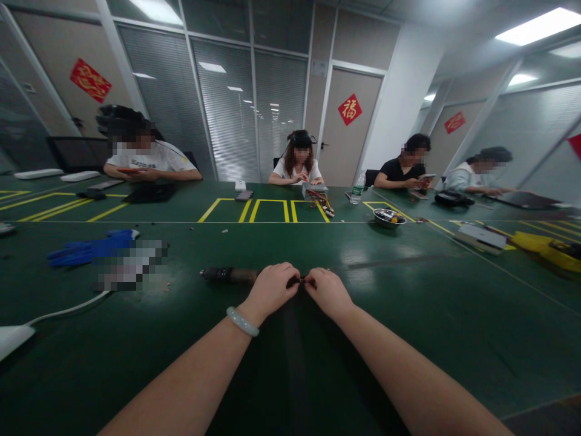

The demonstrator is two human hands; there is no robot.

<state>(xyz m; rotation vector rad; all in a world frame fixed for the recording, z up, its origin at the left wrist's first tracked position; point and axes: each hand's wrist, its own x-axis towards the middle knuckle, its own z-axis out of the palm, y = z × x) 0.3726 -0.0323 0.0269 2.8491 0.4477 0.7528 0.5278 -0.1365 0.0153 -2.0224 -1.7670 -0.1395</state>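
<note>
A dark, cylindrical electric screwdriver (pixel 230 275) lies lengthwise across the green table, its metal tip pointing left. My left hand (pixel 273 284), with a pale bangle (pixel 242 321) on the wrist, is closed over its right end and hides that part. Just beside it, my right hand (pixel 327 292) pinches at a small dark bit between the two hands. What that bit is, and whether it belongs to the screwdriver, is too small to tell. The fingertips of both hands almost meet.
Blue gloves (pixel 93 249) and a blurred-out flat item (pixel 134 266) lie at left, near a white cable (pixel 68 312). A metal bowl (pixel 389 218), a water bottle (pixel 357 189) and a white box (pixel 481 237) stand farther off. Several people sit across the table.
</note>
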